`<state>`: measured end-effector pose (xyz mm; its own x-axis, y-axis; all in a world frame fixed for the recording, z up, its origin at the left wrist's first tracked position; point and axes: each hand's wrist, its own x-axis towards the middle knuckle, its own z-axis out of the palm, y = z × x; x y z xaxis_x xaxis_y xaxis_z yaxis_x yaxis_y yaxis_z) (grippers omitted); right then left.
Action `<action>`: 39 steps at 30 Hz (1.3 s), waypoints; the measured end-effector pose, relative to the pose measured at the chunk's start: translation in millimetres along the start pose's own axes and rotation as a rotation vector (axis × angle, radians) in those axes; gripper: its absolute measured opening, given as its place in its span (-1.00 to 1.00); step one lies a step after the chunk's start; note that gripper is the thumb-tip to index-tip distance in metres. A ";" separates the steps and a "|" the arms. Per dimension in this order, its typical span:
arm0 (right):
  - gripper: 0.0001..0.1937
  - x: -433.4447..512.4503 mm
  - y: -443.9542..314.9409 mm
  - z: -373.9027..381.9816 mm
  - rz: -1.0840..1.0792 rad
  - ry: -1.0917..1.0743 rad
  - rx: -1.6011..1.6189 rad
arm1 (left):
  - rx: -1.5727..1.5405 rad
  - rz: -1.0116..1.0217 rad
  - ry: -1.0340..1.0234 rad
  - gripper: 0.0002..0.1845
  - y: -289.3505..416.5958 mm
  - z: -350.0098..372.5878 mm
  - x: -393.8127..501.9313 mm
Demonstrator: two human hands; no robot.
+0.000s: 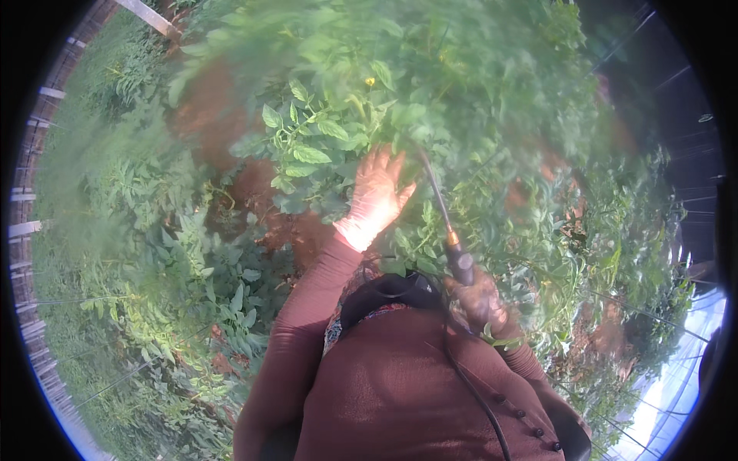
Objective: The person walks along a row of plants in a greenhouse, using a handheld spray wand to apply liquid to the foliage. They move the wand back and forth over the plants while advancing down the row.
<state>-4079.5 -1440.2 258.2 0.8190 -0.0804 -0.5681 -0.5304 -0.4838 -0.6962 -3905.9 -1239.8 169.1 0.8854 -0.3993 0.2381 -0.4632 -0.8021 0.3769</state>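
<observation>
My left hand [377, 193], bright in the sun and seemingly in a thin glove, reaches into the leaves of a tomato plant [311, 138]. Its fingers are extended and somewhat apart, and I see nothing held in it. A small yellow flower [370, 81] shows beyond the fingertips. Low on the right, my right hand [481, 302] is wrapped around the dark handle of a spray wand [459, 259]. From a brass-coloured collar, the wand's thin metal tube [436, 193] curves up beside my left hand. Foliage and blur hide its tip.
Dense tomato foliage [553, 230] surrounds me, with reddish soil [207, 115] between plants. Thin wires [646, 320] cross the rows. A black pouch [398, 291] sits at my waist; a dark cord [478, 395] runs over my shirt. Dark netting [689, 127] stands right, a pale post [150, 17] upper left.
</observation>
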 end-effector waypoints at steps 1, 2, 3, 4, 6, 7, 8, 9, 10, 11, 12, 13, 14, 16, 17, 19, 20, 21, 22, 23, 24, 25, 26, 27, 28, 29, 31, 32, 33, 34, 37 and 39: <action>-0.43 5.8 -6.2 -0.5 0.070 0.006 -0.051 | 0.020 -0.007 -0.084 -0.31 1.4 6.2 14.2; -0.41 14.4 -15.0 2.1 0.128 0.005 -0.096 | 0.053 -0.016 -0.163 -0.30 0.1 8.0 28.6; -0.40 22.5 -23.4 6.6 0.110 0.023 -0.066 | 0.088 -0.027 -0.242 -0.28 -5.7 7.8 41.2; -0.39 29.0 -29.4 7.0 0.097 0.040 -0.050 | 0.097 -0.015 -0.287 -0.30 -12.4 12.9 51.3; -0.40 39.9 -33.4 9.5 0.049 0.089 -0.040 | 0.130 0.049 -0.364 -0.29 -20.3 23.3 59.8; -0.40 46.4 -42.4 12.0 0.102 0.087 -0.005 | 0.165 0.087 -0.411 -0.29 -27.5 24.4 62.5; -0.40 55.0 -53.5 11.7 0.154 0.087 0.029 | 0.186 0.099 -0.452 -0.33 -34.2 25.9 65.3; -0.40 62.2 -61.6 12.1 0.207 0.086 0.065 | 0.207 0.122 -0.513 -0.36 -41.5 27.1 66.9; -0.41 71.4 -55.4 13.3 0.200 0.111 0.051 | 0.225 0.154 -0.572 -0.38 -45.7 25.6 69.9; -0.42 79.5 -51.5 13.4 0.182 0.106 0.032 | 0.245 0.177 -0.635 -0.39 -50.1 25.1 68.4; -0.42 87.5 -49.1 12.3 0.165 0.102 0.012 | 0.219 0.178 -0.604 -0.46 -59.1 33.1 60.8; -0.43 93.5 -46.5 14.5 0.150 0.097 -0.001 | 0.261 0.199 -0.640 -0.48 -65.8 34.2 56.8; -0.47 98.2 -45.6 16.8 0.170 0.096 0.021 | 0.303 0.218 -0.675 -0.50 -71.8 35.4 53.7; -0.49 105.5 -51.3 15.1 0.184 0.026 0.001 | 0.327 0.294 -0.543 -0.59 -85.9 32.9 42.6; -0.50 108.2 -54.1 15.5 0.188 -0.010 -0.006 | 0.307 0.296 -0.522 -0.61 -91.8 31.1 39.3; -0.51 120.7 -40.9 24.5 0.168 -0.028 -0.032 | 0.264 0.291 -0.482 -0.65 -101.8 27.2 35.8; -0.51 126.5 -45.8 27.4 0.165 -0.037 -0.028 | 0.315 0.346 -0.410 -0.70 -112.0 33.0 32.3; -0.51 132.3 -51.8 30.2 0.162 -0.046 -0.023 | 0.324 0.374 -0.423 -0.70 -120.9 34.2 30.8; -0.50 138.1 -56.0 32.7 0.177 -0.012 0.014 | 0.330 0.404 -0.434 -0.71 -126.9 33.6 31.6; -0.50 142.3 -57.2 32.7 0.179 0.013 0.011 | 0.336 0.434 -0.445 -0.72 -130.7 33.9 32.0; -0.49 145.9 -57.5 32.3 0.182 0.038 0.010 | 0.366 0.404 -0.475 -0.68 -132.4 34.3 30.6; -0.49 149.9 -57.7 32.0 0.184 0.064 0.006 | 0.368 0.401 -0.460 -0.67 -134.5 33.3 29.5; -0.47 153.0 -56.9 29.5 0.219 0.016 -0.036 | 0.369 0.399 -0.444 -0.66 -137.1 32.2 28.2; -0.48 149.0 -57.4 27.3 0.219 0.011 -0.020 | 0.371 0.398 -0.429 -0.65 -140.5 31.3 27.8; -0.48 142.2 -65.5 22.6 0.215 -0.001 -0.006 | 0.376 0.392 -0.444 -0.60 -151.0 36.0 23.7; -0.49 136.3 -70.0 20.7 0.209 -0.014 0.006 | 0.059 0.262 -0.495 -0.59 -166.4 46.3 17.5; -0.50 126.1 -64.3 21.0 0.176 -0.044 0.072 | -0.235 0.108 -0.530 -0.57 -182.4 57.3 13.2; -0.50 121.9 -60.5 21.4 0.161 -0.055 0.104 | -0.216 0.091 -0.526 -0.57 -182.0 56.7 14.2; -0.51 119.4 -57.1 23.4 0.150 -0.042 0.107 | -0.196 0.074 -0.525 -0.57 -181.5 56.1 14.5; -0.51 117.3 -55.0 25.7 0.133 -0.029 0.110 | -0.574 -0.107 -0.533 -0.58 -183.2 59.6 14.7; -0.51 118.8 -55.7 29.7 0.163 -0.040 0.084 | -1.476 -0.526 -0.509 -0.60 -181.4 55.8 17.6; -0.51 119.5 -60.0 30.0 0.199 -0.053 0.080 | -1.321 -0.433 -0.514 -0.62 -181.4 53.0 21.3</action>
<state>-3956.4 -1394.7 218.9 0.6847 -0.1202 -0.7188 -0.6979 -0.3924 -0.5992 -3800.9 -1126.3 58.3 0.7475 -0.5757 -0.3316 0.3829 -0.0346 0.9232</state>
